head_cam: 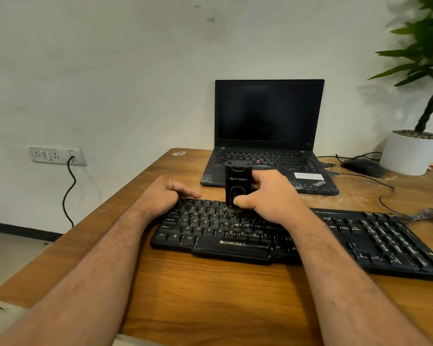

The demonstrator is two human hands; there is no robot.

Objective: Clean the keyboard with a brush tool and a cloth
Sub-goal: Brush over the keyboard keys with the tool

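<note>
A black Zebronics keyboard (375, 236) lies across the wooden desk (210, 290), dusty with white specks on its right half. My right hand (270, 196) grips a black boxy brush tool (236, 181) upright, its lower end down on the upper key rows near the keyboard's middle. My thumb lies across the tool's front. My left hand (165, 193) rests on the keyboard's top left corner with fingers curled and the thumb stretched along the back edge. No cloth can be made out.
An open black laptop (268, 121) with a dark screen stands just behind the keyboard. A black mouse (363, 166) with its cable and a white plant pot (408, 156) sit at the back right. A wall socket (55, 154) is at the left.
</note>
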